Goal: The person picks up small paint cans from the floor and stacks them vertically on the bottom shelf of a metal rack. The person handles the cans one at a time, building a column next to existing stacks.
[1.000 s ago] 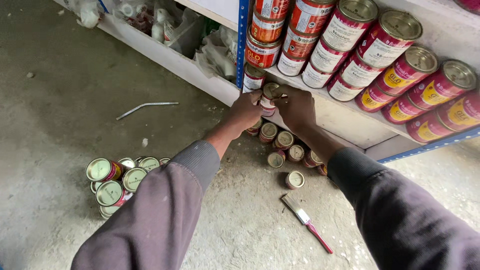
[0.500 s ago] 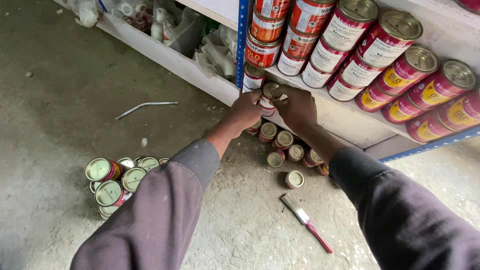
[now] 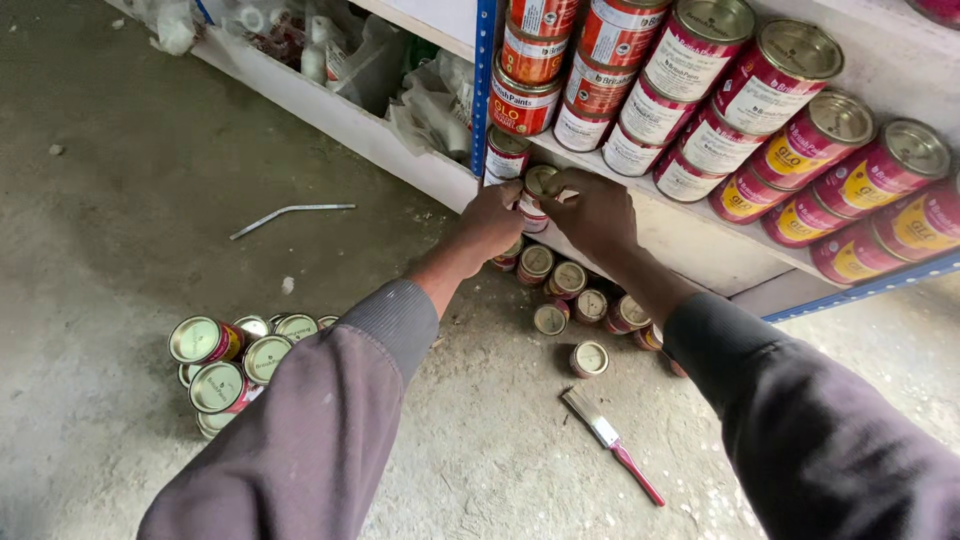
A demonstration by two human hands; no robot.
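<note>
Both hands meet at the edge of a white shelf [image 3: 690, 240]. My left hand [image 3: 492, 222] and my right hand [image 3: 598, 212] together grip a small red and white tin [image 3: 535, 190] with a pale lid, held just in front of the shelf edge. Another small tin [image 3: 506, 152] stands on the shelf right beside it, by the blue upright post [image 3: 484, 70]. Stacked larger red tins [image 3: 700, 90] fill the shelf above my hands. Several small tins [image 3: 570, 290] stand on the concrete floor directly below my hands.
A cluster of tins [image 3: 225, 355] sits on the floor at the left. A paintbrush with a red handle [image 3: 612, 440] lies on the floor near my right arm. A bent metal rod [image 3: 290, 212] lies farther left. Plastic bags [image 3: 400, 70] fill the lower shelf.
Both hands stay at the shelf edge with the small tin; they have shifted only slightly, and my right hand has closed a little more over the tin.
</note>
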